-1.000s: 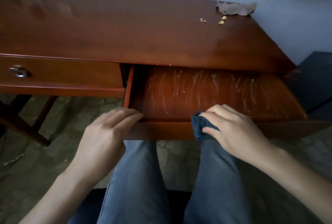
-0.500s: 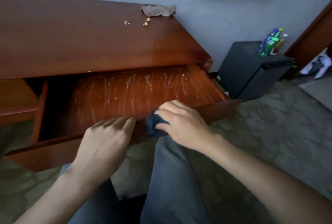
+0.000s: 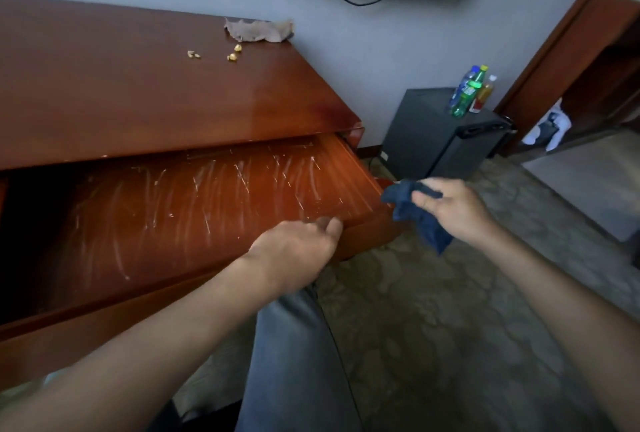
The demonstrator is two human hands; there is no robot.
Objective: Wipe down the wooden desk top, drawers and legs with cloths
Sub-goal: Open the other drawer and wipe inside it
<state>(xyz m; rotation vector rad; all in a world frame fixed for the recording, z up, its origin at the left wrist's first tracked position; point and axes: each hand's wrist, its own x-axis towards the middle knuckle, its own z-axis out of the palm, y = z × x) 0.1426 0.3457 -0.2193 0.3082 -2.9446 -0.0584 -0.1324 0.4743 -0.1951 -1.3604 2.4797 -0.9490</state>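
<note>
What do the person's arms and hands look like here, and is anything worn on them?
Both forearms are bare; no sleeve reaches into view. The left hand and the right hand show no glove, ring, watch or bracelet. Grey-blue jeans cover the legs below.
</note>
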